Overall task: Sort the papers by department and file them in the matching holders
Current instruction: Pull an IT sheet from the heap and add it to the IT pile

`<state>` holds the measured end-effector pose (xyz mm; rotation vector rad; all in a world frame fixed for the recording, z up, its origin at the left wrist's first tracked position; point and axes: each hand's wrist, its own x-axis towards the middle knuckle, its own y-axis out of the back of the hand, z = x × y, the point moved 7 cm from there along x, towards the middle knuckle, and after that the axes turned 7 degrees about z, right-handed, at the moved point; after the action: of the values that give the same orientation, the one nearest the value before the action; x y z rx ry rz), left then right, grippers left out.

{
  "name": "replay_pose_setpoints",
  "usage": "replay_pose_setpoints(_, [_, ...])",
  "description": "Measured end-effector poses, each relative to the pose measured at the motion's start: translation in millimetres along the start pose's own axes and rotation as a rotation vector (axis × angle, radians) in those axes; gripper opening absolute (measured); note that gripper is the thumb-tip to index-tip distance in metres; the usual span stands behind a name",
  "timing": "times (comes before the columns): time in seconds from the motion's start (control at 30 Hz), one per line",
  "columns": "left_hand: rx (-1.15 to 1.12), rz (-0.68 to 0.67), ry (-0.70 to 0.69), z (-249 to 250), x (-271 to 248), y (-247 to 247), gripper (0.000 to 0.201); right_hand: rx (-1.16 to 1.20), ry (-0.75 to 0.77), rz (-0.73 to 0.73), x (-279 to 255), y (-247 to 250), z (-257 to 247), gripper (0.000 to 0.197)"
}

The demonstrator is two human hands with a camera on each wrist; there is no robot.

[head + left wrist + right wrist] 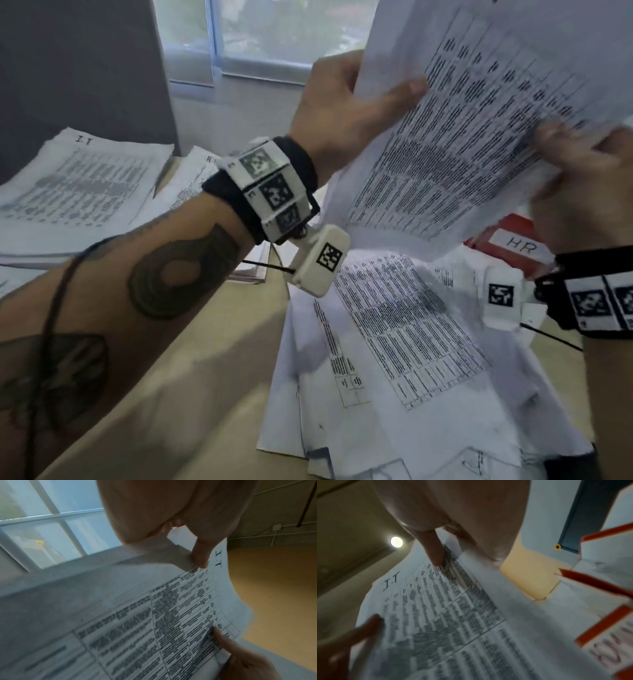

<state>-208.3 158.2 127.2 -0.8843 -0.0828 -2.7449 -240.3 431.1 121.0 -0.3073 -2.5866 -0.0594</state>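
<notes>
I hold a printed sheet (pixel 462 137) up over the desk with both hands; "I.T" is handwritten at its top edge (pixel 218 558) (pixel 391 580). My left hand (pixel 346 99) pinches its left edge, thumb (pixel 199 555) on the print. My right hand (pixel 579 171) grips the right edge, thumb (pixel 435 553) on the face and fingers behind. Under it lies a loose heap of printed papers (pixel 394 342). A pile marked "IT" (pixel 75 185) lies at the far left. A red holder labelled "HR" (pixel 517 245) stands at the right.
A second pile (pixel 195 185) lies between the IT pile and my left wrist. The tan desk (pixel 212 359) shows in front of the piles. A dark panel (pixel 85 68) and a window (pixel 274 31) stand behind. A red-edged holder (pixel 607 631) shows close in the right wrist view.
</notes>
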Motion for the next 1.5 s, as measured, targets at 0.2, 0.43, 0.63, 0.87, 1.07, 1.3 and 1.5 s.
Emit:
replay_pose_setpoints(0.2, [0.031,-0.018,0.283,-67,-45,-2,0.024,0.044,-0.053,-0.073,-37,-14,43,0.024])
replay_pose_setpoints(0.43, [-0.002,0.028,0.248,-53,-34,-3,0.041,0.095,-0.111,-0.006,-34,-13,47,0.015])
replay_pose_setpoints(0.63, [0.144,0.004,0.338,-96,-63,-4,0.049,0.108,-0.236,-0.080,-62,-25,75,0.028])
replay_pose_setpoints(0.87, [0.290,0.055,0.280,-86,-36,27,0.018,0.009,-0.174,-0.168,-61,-28,61,0.018])
replay_pose_setpoints(1.07, [0.560,0.333,0.423,-74,-2,209,0.027,-0.535,-0.082,-0.693,-88,-44,84,0.033])
replay_pose_setpoints(1.3, [1.071,0.508,0.679,-90,-30,430,0.045,-0.949,0.092,-1.045,-123,-59,131,0.036])
replay_pose_setpoints(1.5, [1.299,0.353,0.902,-129,-61,498,0.050,-1.086,0.157,-1.004,-129,-69,138,0.026])
